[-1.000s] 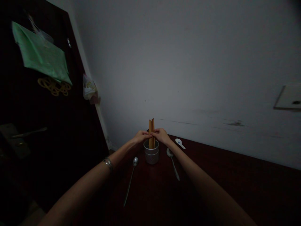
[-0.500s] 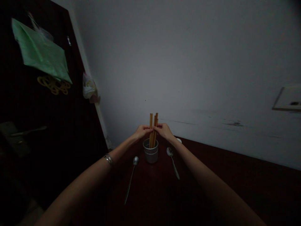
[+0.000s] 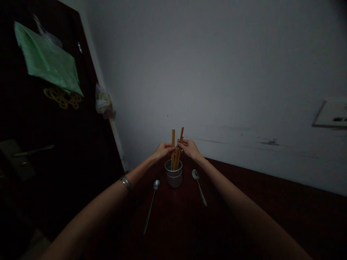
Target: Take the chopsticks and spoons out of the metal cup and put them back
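Note:
Several wooden chopsticks [image 3: 173, 139] stand in a grey metal cup [image 3: 174, 178], their upper ends well above its rim. My left hand [image 3: 163, 149] pinches the chopsticks on the left side of the bunch, fingers closed round them. On the other side, my right hand [image 3: 189, 148] is closed on the chopsticks that lean right. Their lower ends are inside the cup and hidden by its wall. A long-handled spoon [image 3: 156, 185] lies left of the cup. To the right lies a shorter spoon [image 3: 196, 175], its handle pointing toward me.
The dark red tabletop [image 3: 173, 224] meets a grey wall [image 3: 189, 72] behind the cup. At left is a dark door [image 3: 89, 144] with a handle [image 3: 32, 151] and a hanging green cloth [image 3: 51, 61]. A plastic bag [image 3: 103, 101] hangs near the door frame.
The chopsticks in my right hand have tilted farther right, and one now stands higher. The gap between the two groups has widened. My left hand, the cup and the spoons stay about where they were.

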The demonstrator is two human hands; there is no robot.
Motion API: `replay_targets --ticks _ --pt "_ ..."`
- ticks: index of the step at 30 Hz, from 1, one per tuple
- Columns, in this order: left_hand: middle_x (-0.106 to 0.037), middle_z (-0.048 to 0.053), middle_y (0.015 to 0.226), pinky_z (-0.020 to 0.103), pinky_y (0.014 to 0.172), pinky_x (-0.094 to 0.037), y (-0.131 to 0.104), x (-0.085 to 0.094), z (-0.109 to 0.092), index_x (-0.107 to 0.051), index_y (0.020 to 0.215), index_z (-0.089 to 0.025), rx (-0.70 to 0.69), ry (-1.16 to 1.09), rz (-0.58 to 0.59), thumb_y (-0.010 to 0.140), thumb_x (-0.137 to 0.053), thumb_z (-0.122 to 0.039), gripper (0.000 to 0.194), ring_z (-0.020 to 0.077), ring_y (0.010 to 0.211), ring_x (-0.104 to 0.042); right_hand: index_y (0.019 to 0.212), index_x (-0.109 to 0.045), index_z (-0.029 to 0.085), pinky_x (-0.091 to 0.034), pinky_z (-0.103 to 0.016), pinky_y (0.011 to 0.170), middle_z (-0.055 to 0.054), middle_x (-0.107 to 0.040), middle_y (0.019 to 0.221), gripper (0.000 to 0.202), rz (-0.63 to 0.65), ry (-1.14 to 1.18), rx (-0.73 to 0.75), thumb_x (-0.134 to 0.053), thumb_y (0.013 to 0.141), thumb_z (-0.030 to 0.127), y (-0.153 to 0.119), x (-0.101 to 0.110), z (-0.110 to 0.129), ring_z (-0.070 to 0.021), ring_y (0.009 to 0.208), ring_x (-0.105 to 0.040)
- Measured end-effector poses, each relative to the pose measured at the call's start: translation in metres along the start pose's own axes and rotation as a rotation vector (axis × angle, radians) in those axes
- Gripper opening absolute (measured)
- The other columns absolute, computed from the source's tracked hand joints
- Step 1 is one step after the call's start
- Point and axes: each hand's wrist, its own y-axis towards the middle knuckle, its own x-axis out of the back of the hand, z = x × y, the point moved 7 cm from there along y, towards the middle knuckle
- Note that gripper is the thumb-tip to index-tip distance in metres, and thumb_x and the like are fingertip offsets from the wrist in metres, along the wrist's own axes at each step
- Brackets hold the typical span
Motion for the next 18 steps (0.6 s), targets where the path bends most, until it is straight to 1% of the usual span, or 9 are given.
replay_targets --ticks 3,5,8,14,18 --pt "-0.067 0.007 0.067 0.023 0.058 -0.046 -0.002 0.0 0.003 -0.064 0.071 -0.008 0.026 0.002 -0.003 0.067 -0.068 -0.024 0.016 0.0121 0.056 -0.06 0.082 -0.061 0.011 -0.05 -0.02 0.052 -0.005 -0.066 0.075 0.012 0.025 0.052 -0.054 -0.051 0.079 0.018 -0.002 -0.001 -0.002 -0.0112 0.06 -0.061" --pt "-0.066 0.006 0.065 0.023 0.058 -0.046 -0.004 -0.002 0.002 -0.063 0.069 -0.008 0.044 -0.007 -0.003 0.068 -0.067 -0.023 0.015 0.0119 0.056 -0.06 0.085 -0.061 0.011 -0.05 -0.019 0.05 -0.005 -0.067 0.076 0.014 0.032 0.056 -0.083 -0.049 0.08 0.017 -0.004 -0.001 -0.002 -0.0104 0.058 -0.061" --pt "-0.066 0.006 0.064 0.024 0.061 -0.047 -0.009 -0.005 -0.003 -0.062 0.069 -0.008 0.057 -0.015 -0.013 0.07 -0.065 -0.021 0.013 0.0119 0.056 -0.06 0.088 -0.061 0.012 -0.049 -0.016 0.047 -0.005 -0.067 0.077 0.015 0.004 0.027 -0.097 -0.05 0.08 0.018 -0.004 0.004 0.0 -0.0099 0.059 -0.06" --pt "-0.065 0.005 0.064 0.025 0.06 -0.048 -0.018 -0.005 -0.018 -0.062 0.068 -0.008 0.078 0.02 -0.04 0.075 -0.058 -0.013 0.01 0.0117 0.056 -0.059 0.079 -0.062 0.01 -0.05 -0.016 0.049 -0.007 -0.067 0.078 0.013 -0.046 0.053 -0.105 -0.051 0.078 0.017 0.002 0.016 0.009 -0.01 0.062 -0.061" --pt "-0.063 0.004 0.058 0.024 0.06 -0.047 -0.018 -0.005 -0.017 -0.061 0.065 -0.008 0.08 0.043 -0.013 0.075 -0.057 -0.014 0.013 0.0104 0.054 -0.057 0.072 -0.061 0.01 -0.048 -0.015 0.047 -0.006 -0.067 0.075 0.009 -0.072 0.073 -0.13 -0.053 0.075 0.013 0.001 0.02 0.012 -0.008 0.056 -0.059"
